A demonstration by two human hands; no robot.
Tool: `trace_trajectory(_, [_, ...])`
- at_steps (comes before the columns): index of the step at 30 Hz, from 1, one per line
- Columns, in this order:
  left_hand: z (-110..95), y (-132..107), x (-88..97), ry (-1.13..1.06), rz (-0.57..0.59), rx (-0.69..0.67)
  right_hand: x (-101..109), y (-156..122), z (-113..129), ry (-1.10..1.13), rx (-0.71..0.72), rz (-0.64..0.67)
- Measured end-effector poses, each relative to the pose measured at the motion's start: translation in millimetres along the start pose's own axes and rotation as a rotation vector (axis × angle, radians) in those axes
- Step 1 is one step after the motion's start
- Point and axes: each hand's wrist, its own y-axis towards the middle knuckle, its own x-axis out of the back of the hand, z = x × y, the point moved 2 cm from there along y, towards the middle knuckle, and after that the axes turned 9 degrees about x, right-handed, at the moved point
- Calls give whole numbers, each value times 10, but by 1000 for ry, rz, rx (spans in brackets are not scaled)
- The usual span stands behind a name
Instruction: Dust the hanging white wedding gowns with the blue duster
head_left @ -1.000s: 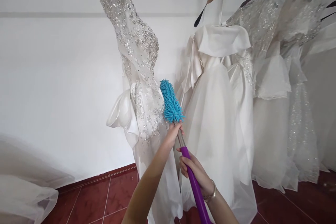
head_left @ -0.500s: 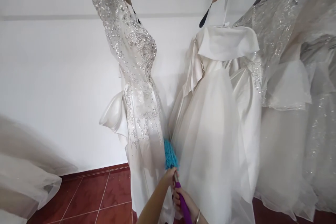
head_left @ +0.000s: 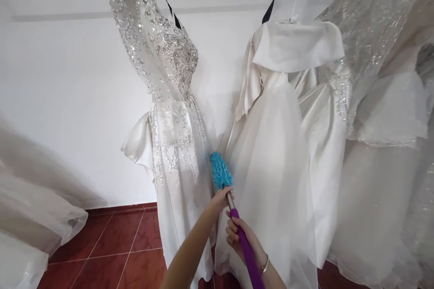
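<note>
A duster with a fluffy blue head (head_left: pixel 220 170) and a purple handle (head_left: pixel 247 254) points up between two hanging white gowns. My left hand (head_left: pixel 221 198) grips the metal shaft just below the blue head. My right hand (head_left: pixel 241 237), with a bracelet on its wrist, is closed around the purple handle lower down. The blue head lies against the skirt of a beaded, sequinned gown (head_left: pixel 171 104) on the left. A plain satin and tulle gown (head_left: pixel 278 144) hangs just to the right of the duster.
More sparkly gowns (head_left: pixel 383 76) crowd the right side on hangers. A tulle skirt (head_left: pixel 30 216) spreads in at the lower left. A white wall (head_left: pixel 68 90) stands behind, and dark red floor tiles (head_left: pixel 118 253) lie below.
The duster head dropped from the beaded gown's waist to low on its skirt, then rose a little. The view has moved closer to the gowns and shifted left.
</note>
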Motion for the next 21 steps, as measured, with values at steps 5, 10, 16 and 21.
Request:
trace_trajectory(5, [-724,-231,-345,-18,123,-223,-525,-136,528,-42,107,180])
trace_trajectory(10, [-1129,-403,-507,36,180,-402,-706,-116,748,-242,208,272])
trace_trajectory(16, [-924,-136,-153,8,108,-337,-399,251,360,-379,175,155])
trace_trajectory(21, [-338,236,305,-56,-37,-114,-26,456,-160,-448,134,-13])
